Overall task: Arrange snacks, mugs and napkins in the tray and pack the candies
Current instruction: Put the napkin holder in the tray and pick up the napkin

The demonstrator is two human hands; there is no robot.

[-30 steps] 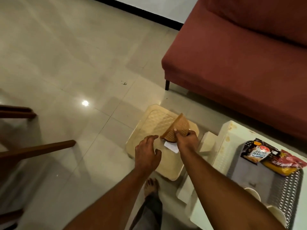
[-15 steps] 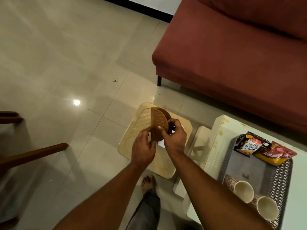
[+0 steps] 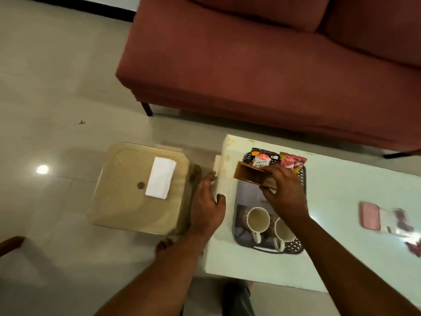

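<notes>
Your right hand (image 3: 282,192) fingers pinch the brown napkin holder (image 3: 249,175) by one end, above the tray (image 3: 304,179) on the surface. Likely stiff, light: grip its edges. Your left hand (image 3: 206,206) hangs open, empty. Napkins (image 3: 160,177) on the stool (image 3: 123,206): soft, pinch the whole stack.

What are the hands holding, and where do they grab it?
The right hand grips the brown napkin holder by its right end, over the tray. The left hand holds nothing.

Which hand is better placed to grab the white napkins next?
Left. The left hand is open beside the stool bearing the napkins; the right hand grips the brown holder over the tray.
</notes>
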